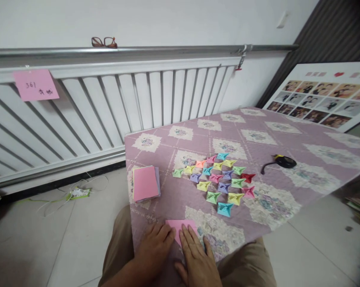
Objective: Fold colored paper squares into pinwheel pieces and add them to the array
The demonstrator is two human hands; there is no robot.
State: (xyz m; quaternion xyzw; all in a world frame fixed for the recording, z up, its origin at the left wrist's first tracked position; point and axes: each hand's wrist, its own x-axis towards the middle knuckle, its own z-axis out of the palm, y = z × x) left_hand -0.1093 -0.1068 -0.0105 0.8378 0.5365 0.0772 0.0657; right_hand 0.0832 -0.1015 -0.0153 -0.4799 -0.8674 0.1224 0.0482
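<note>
Pink paper [180, 226] lies at the near edge of the table, folded so that it narrows toward me. At its left edge, my left hand [156, 242] has its fingers curled together and holds the paper down; its thumb is hidden. Across the right part of the paper, my right hand [196, 255] lies flat with fingers stretched out and thumb apart. Beyond both hands stand several small folded paper pieces in rows, among them a blue one [224, 209], a yellow one [235, 198] and a green one [212, 197].
To the left sits a stack of coloured paper sheets [145, 183], pink on top. A black and yellow object with a strap [284, 161] lies on the right of the patterned tablecloth [180, 137]. Behind the table are a radiator [156, 95] and a photo board [326, 93].
</note>
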